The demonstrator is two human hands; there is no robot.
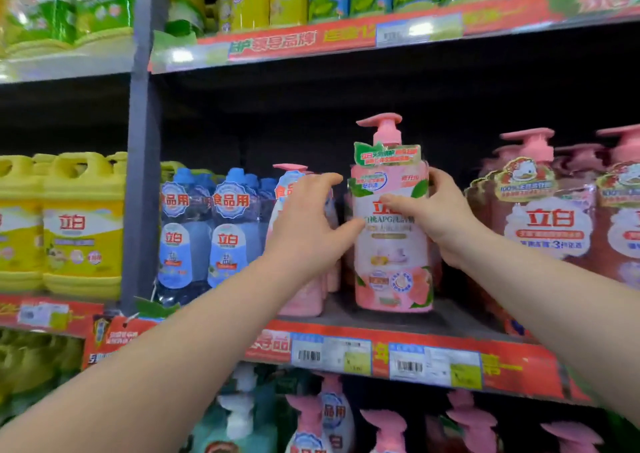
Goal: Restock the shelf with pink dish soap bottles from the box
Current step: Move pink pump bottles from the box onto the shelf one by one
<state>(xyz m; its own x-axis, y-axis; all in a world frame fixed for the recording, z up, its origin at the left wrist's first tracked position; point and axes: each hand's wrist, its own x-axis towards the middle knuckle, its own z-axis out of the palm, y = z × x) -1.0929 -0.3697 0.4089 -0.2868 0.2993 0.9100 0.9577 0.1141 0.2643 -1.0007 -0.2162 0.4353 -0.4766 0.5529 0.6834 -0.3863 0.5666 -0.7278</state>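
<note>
Standing on the shelf (460, 318), pink bottle (393, 265) gripped by right hand (441, 217); left hand (304, 231) spread

A shop: stocked shelves (398, 335) with barcode price tags (308, 354).

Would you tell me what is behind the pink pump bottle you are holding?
Above the pink pump bottle only the dark shelf back shows. At its edges pink slivers suggest more bottles behind, but its body and the right hand cover them.
</note>
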